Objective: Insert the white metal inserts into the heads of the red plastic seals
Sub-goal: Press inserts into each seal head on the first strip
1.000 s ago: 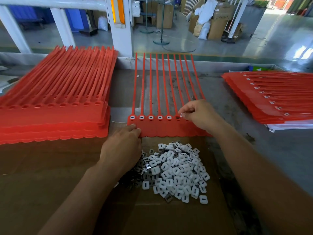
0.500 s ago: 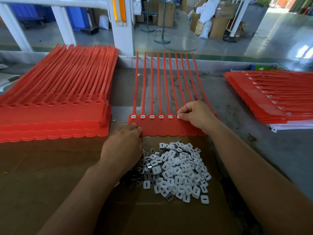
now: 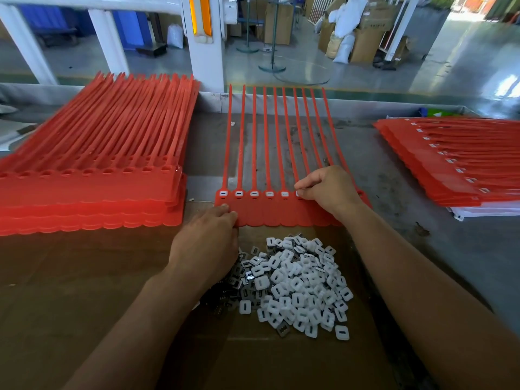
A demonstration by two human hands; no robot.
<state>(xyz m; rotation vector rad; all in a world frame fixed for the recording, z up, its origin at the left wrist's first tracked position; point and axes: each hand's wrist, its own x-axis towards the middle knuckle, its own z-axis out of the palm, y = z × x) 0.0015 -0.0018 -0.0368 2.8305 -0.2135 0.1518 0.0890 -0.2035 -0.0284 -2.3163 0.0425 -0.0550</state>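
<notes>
A strip of joined red plastic seals (image 3: 281, 213) lies flat in the middle, tails pointing away from me. Several heads at its left end hold white inserts (image 3: 253, 194). My right hand (image 3: 327, 191) pinches a white insert at the sixth head, and covers the heads further right. My left hand (image 3: 206, 244) lies over the left side of the loose pile of white metal inserts (image 3: 298, 285), its thumb and fingertips pinching the strip's front left edge.
A tall stack of red seal strips with open head holes (image 3: 90, 190) sits at the left. Another stack with inserts in its heads (image 3: 461, 167) lies at the right. Brown cardboard (image 3: 70, 291) covers the grey table (image 3: 450, 249) under the pile.
My right hand has set a white insert onto the sixth head, where an open hole showed a second ago. My left hand has stayed at the strip's front edge.
</notes>
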